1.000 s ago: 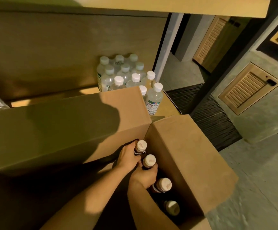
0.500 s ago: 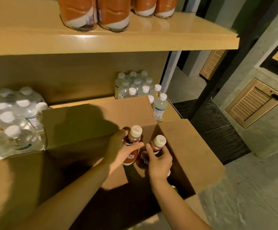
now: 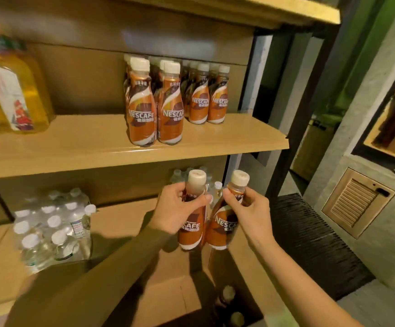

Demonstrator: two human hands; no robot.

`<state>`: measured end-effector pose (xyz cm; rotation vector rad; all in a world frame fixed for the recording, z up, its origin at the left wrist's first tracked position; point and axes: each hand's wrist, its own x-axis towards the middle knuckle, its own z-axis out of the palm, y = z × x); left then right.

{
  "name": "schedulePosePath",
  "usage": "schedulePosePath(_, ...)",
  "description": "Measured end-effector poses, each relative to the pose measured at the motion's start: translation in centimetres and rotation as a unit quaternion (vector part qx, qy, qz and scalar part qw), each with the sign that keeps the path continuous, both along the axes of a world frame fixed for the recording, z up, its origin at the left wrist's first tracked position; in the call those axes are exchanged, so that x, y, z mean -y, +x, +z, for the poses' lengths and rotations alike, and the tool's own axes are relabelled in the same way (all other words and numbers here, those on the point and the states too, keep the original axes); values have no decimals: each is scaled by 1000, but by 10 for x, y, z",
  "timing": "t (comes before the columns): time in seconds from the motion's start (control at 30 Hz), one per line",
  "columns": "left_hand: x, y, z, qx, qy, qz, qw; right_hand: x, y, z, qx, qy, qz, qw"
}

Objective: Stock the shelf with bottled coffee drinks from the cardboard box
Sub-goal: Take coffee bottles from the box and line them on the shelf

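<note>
Left grip point(image 3: 176, 210): closed around the shoulder of the left coffee bottle point(image 3: 191, 234), thumb across the front just below the cap.
Right grip point(image 3: 250, 208): closed around the neck of the right coffee bottle point(image 3: 222, 230), fingertips just under the cap.
Bottle axes: the left one is close to upright. The right one is tilted, cap leaning right and base swung in toward its neighbour. Whether the lower bodies touch cannot be told.
Position of load: both bottles are in the air above the open cardboard box point(image 3: 168, 300), below the front edge of the middle shelf point(image 3: 97, 142).
Direction to target: up and forward. The stocked coffee bottles point(image 3: 170, 105) stand directly above the two grips.
Free shelf space: bare board lies left of the stocked group, between it and the yellow drinks point(image 3: 10, 90), and also in front of the rear pair on the right.
Nearer grip: left for the left-hand space, right for the right-hand front.
Judgement: raise the bases clear of the shelf edge before moving forward, and bring the right bottle upright first.
Remaining stock: caps show deep in the box point(image 3: 229, 291).
</note>
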<state>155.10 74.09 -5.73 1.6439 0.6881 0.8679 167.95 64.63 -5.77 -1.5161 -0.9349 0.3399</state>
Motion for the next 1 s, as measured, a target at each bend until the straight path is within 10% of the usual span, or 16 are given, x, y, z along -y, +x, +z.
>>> schedulePosePath(0.47, -17, 63, 171, 104, 95, 104, 985, -56, 70, 162, 59, 100, 80, 990)
schedulePosePath(1.0, -119, 167, 162, 57, 111, 265, 956, -190, 183, 159, 81, 18, 97, 992)
